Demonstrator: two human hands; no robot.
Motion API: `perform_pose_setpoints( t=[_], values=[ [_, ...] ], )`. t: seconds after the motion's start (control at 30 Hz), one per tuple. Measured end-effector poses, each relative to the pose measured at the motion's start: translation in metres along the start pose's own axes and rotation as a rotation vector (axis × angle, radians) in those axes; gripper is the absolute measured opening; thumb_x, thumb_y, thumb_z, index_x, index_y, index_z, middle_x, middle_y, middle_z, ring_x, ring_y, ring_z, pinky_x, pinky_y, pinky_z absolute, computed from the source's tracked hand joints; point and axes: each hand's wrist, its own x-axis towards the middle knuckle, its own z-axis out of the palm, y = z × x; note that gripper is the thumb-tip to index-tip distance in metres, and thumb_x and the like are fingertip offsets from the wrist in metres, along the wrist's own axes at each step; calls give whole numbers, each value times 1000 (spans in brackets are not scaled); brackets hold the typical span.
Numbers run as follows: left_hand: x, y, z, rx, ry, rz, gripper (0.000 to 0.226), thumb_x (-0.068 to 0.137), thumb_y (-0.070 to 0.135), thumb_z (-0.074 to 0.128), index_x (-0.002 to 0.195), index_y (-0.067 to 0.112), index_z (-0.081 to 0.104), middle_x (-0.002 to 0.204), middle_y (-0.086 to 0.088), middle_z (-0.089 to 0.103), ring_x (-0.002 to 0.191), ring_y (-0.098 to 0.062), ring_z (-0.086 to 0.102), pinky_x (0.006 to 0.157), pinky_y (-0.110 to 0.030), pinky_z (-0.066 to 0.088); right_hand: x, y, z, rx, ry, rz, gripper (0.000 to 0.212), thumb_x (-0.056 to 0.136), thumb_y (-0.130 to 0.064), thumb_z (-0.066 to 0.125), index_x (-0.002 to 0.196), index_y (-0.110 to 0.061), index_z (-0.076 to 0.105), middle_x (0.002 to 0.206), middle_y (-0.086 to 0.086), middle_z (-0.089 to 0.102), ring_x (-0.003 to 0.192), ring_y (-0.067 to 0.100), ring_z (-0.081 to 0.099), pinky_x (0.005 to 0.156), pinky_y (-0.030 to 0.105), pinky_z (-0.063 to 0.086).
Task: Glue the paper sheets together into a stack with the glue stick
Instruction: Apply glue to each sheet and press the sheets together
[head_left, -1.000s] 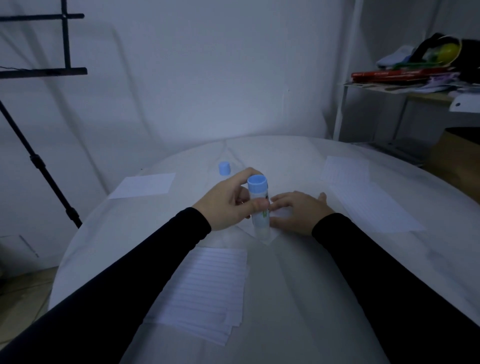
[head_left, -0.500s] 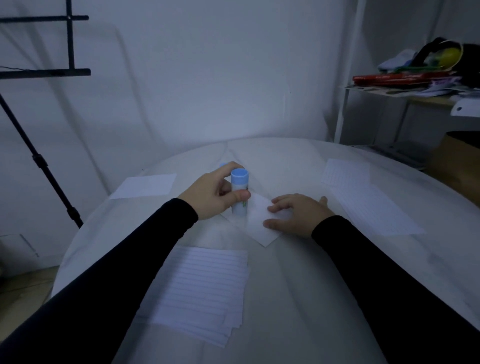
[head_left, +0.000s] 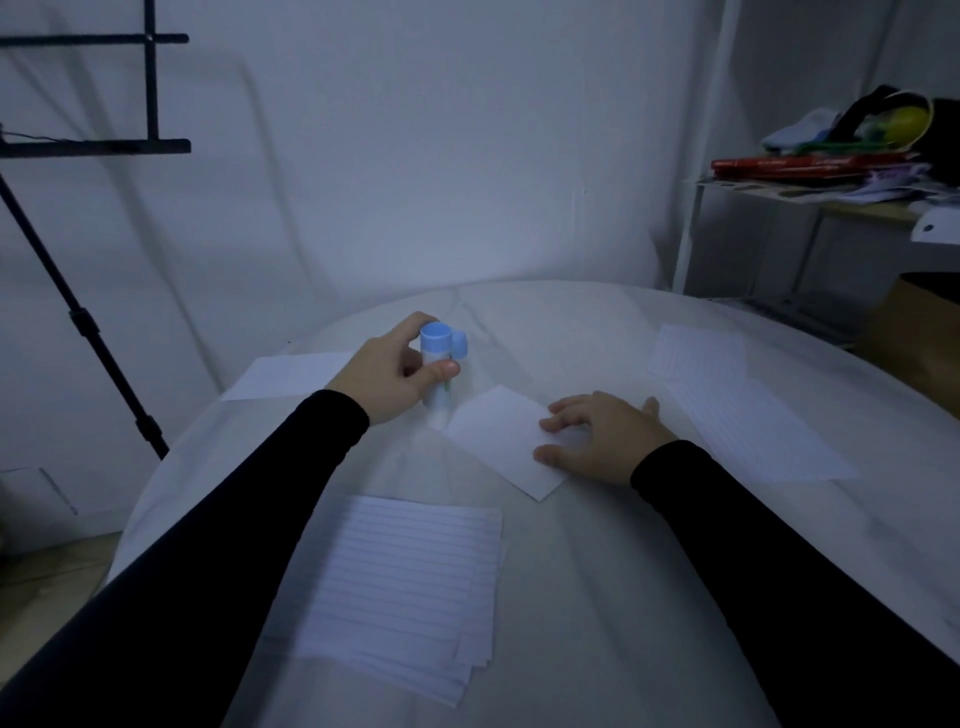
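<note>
My left hand (head_left: 397, 376) grips an upright glue stick (head_left: 436, 379) with a blue end on top, its lower end on the table just left of a small white sheet (head_left: 501, 439). A loose blue cap (head_left: 458, 345) stands right behind the stick. My right hand (head_left: 597, 436) rests flat on the right part of that small sheet. A stack of lined sheets (head_left: 400, 587) lies near me at the lower left. More lined sheets (head_left: 737, 405) lie to the right, and one plain sheet (head_left: 291, 375) lies at the far left.
The round table (head_left: 597, 597) is covered with a white cloth. A black stand (head_left: 78, 312) rises on the left beside the table. A cluttered shelf (head_left: 831, 176) and a brown box (head_left: 919, 332) stand at the right. A white wall is behind.
My left hand has carried the glue stick away from the small sheet, to the left and farther back, close to the blue cap. My right hand stays on the sheet.
</note>
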Motion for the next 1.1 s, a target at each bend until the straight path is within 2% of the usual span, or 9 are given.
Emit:
perform_pose_setpoints(
  t=[0.17,0.27,0.37,0.5,0.57,0.67,0.8,0.97,1.1],
  values=[
    [3,10,-12,-76,163,5,33,74,60,57,93,35,45,78,-23,65,69,-38,60,73,-46,51,1,-4,-5,-40,-61,-52,33,90,-28,55,117,-47,57,152,-17,21,147,17,-3,112,60,-9],
    [4,19,-13,-148,207,43,32,75,57,59,93,34,46,82,-20,68,69,-34,62,76,-47,54,-3,-9,-7,-118,114,-72,45,86,-9,49,116,-41,59,149,-13,28,145,17,9,113,58,-1],
    [5,23,-8,-161,185,51,36,73,59,58,95,33,46,83,-20,68,72,-37,61,75,-51,53,-7,-24,-4,-204,309,-25,30,92,-33,47,119,-34,60,134,-9,49,128,18,40,113,58,6],
    [5,22,-2,-181,138,40,36,73,59,59,96,35,46,85,-20,68,73,-38,62,75,-52,54,-11,-36,2,-389,53,6,59,85,-68,41,127,-30,55,135,-5,49,127,23,42,111,61,-1],
    [4,22,0,-202,127,29,35,75,57,61,97,33,47,85,-19,68,74,-37,63,76,-50,54,-8,-32,1,-364,4,-51,54,86,-63,44,130,-32,52,139,-9,46,132,20,36,109,62,-7],
    [4,21,5,-211,117,22,36,76,55,61,98,31,47,83,-12,70,74,-36,64,76,-49,55,-5,-28,-1,-146,-95,-138,36,93,-34,51,129,-38,51,142,-21,42,141,11,22,110,59,-13],
    [5,18,16,-165,94,2,23,86,48,62,95,35,46,75,-9,69,72,-34,63,79,-49,54,-7,-23,0,-6,-129,-235,46,92,-5,46,125,-36,55,141,-23,44,140,4,25,115,47,-6],
    [7,14,28,-123,72,-17,38,72,66,55,96,39,44,76,-20,66,71,-37,59,76,-50,53,-7,-21,6,-31,-82,-260,39,91,-40,55,130,-36,53,143,-23,41,135,3,32,118,43,6],
    [13,16,37,-89,40,-5,32,80,59,58,98,37,43,79,-22,65,70,-36,59,75,-50,52,-6,-18,6,9,-68,-300,43,88,-42,58,130,-30,55,144,-19,43,135,5,36,117,38,18]
  ],
)
